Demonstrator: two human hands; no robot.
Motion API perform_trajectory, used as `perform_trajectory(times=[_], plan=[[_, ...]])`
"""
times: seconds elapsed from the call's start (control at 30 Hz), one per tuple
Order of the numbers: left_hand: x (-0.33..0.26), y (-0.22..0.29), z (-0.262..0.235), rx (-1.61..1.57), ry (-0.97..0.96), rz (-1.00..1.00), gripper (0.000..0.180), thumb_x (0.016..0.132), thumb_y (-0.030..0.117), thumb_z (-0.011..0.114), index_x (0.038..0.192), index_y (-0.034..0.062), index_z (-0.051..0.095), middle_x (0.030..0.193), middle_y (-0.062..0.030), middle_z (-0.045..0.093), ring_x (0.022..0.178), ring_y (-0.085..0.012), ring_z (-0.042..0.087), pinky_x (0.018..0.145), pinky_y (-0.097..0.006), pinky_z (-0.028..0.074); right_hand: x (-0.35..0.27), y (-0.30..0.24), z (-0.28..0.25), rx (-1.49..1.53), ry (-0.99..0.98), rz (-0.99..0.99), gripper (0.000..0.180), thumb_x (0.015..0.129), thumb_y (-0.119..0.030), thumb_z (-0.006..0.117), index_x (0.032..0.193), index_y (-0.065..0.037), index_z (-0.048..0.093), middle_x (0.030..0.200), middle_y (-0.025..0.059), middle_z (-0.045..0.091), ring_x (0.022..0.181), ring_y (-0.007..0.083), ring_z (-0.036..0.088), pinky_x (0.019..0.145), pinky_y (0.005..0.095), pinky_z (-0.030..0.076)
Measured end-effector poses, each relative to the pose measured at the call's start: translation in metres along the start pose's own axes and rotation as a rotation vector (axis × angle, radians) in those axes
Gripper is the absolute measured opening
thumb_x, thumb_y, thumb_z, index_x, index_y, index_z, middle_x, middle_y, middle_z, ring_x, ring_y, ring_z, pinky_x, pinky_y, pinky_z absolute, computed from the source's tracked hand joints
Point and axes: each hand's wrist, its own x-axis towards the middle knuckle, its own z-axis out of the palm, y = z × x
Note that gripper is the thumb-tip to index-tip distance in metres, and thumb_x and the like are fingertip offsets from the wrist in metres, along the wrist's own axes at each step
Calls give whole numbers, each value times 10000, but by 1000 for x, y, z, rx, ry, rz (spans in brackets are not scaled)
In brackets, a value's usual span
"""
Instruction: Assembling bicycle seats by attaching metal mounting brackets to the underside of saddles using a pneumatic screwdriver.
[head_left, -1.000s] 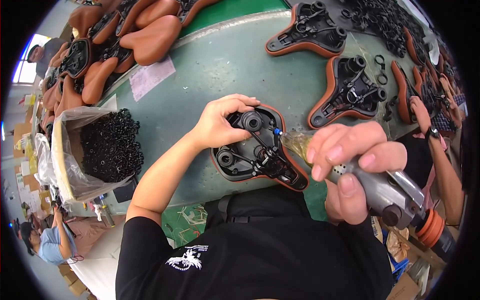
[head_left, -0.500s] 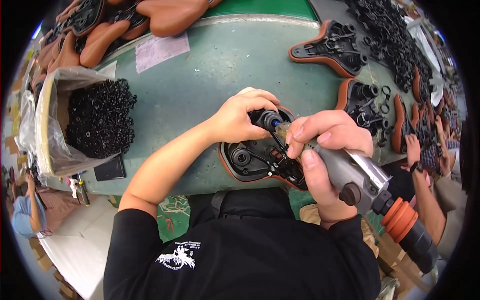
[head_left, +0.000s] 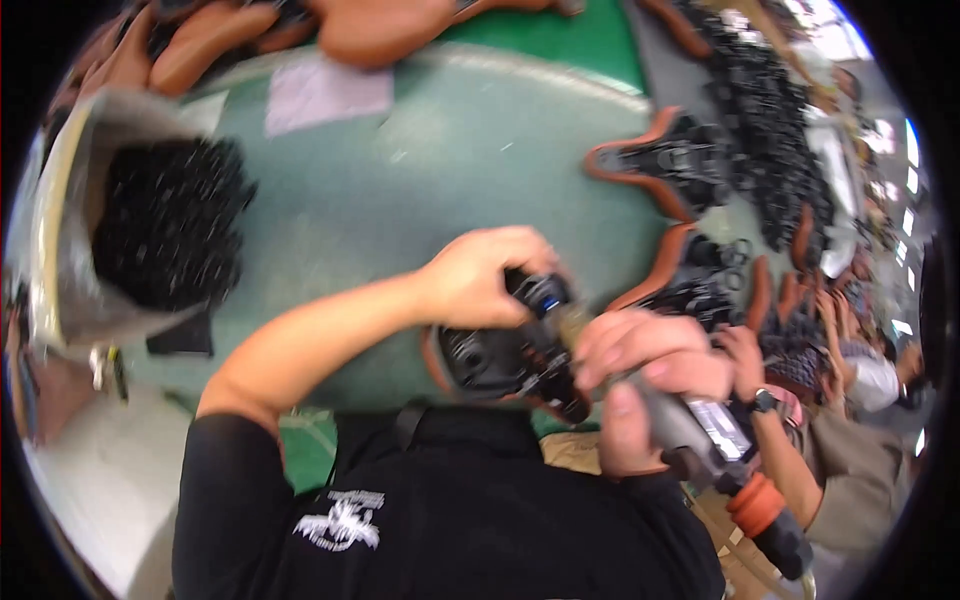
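While the upturned saddle (head_left: pixel 500 360) is held at the table (head_left: pixel 420 200) edge by the closed left hand (head_left: pixel 480 280), a powered driver (head_left: pixel 700 435) is gripped firmly in the right hand (head_left: pixel 645 375).

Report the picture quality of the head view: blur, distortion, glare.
Head view: motion blur smears everything, worst on the left hand and right hand; fisheye bends the table edge; windows glare white at upper right; the power tool stays readable, the saddle underside murky.
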Motion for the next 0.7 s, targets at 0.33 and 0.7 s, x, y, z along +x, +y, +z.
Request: perform_trajectory(times=[0.33, 0.7], plan=[[-23, 12, 1, 114, -115, -209, 504, 671, 48, 858, 1158, -23, 751, 1347, -172, 718, 1345, -326, 641, 1144, -422, 503, 10, -40, -48, 235, 252, 485, 272, 940, 68, 685, 1146, -34, 538, 1175, 211, 669, 787, 152, 692, 686, 323, 589], [-46, 23, -9, 50, -185, -199, 467, 707, 81, 842, 1160, 15, 748, 1361, -175, 702, 1338, -335, 641, 1132, -441, 518, -44, 43, -28, -54, -266, 1340, 717, 808, -397, 955, 1305, -22, 598, 934, 34, 701, 675, 104, 669, 628, 294, 550]])
